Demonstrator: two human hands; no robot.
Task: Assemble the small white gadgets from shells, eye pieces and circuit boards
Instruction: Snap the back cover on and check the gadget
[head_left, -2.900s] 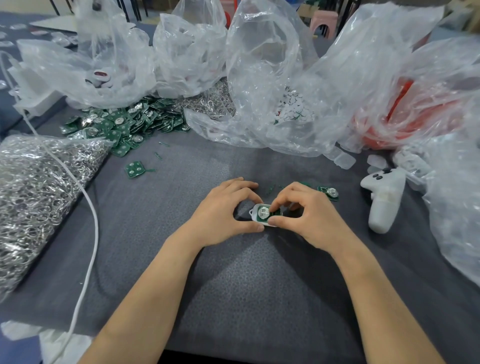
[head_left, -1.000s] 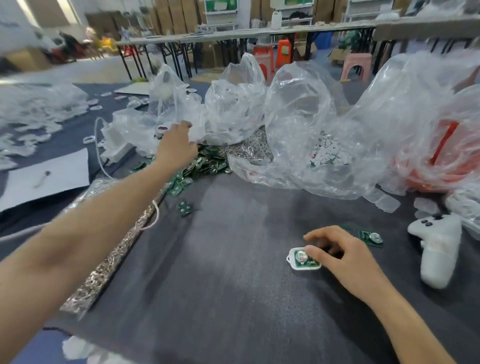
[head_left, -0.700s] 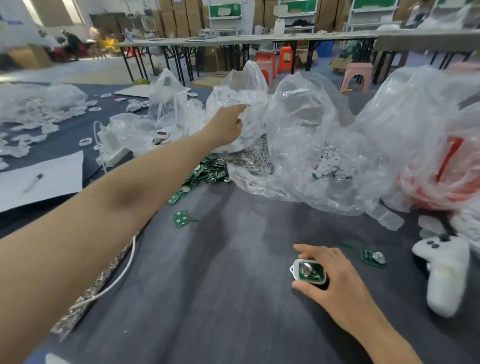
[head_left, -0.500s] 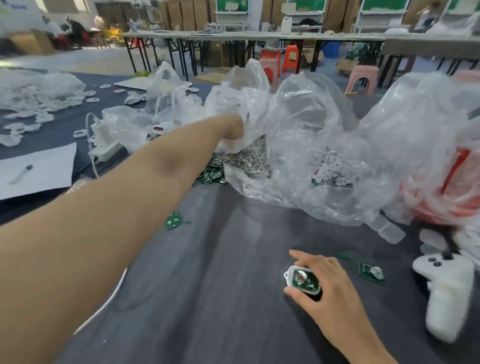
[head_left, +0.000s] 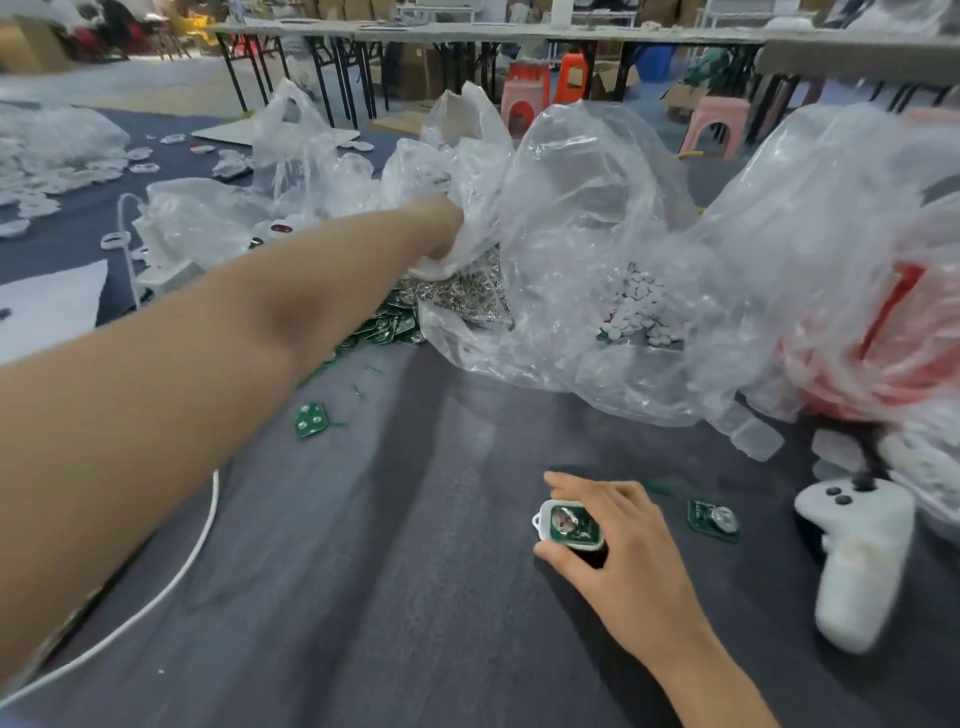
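- The right hand (head_left: 618, 551) rests on the bench (head_left: 415, 571), its fingers (head_left: 587, 488) curled around and pinching a white shell (head_left: 569, 525) with a green circuit board seated face up inside it.
- Keep that half-built gadget level and pinned, so the board does not slip out of its seat.
- The left hand (head_left: 441, 228) reaches far forward into a clear plastic bag (head_left: 467, 150); the film hides its fingers, so I cannot tell whether they are spread or closed.
- Probably it is fetching the next part. Feel for one piece only and draw it out slowly, so the bag does not drag across the loose boards (head_left: 389, 325) and metal rings (head_left: 462, 293) beside it.
- A spare board (head_left: 711, 519) lies just to the right of the held shell.
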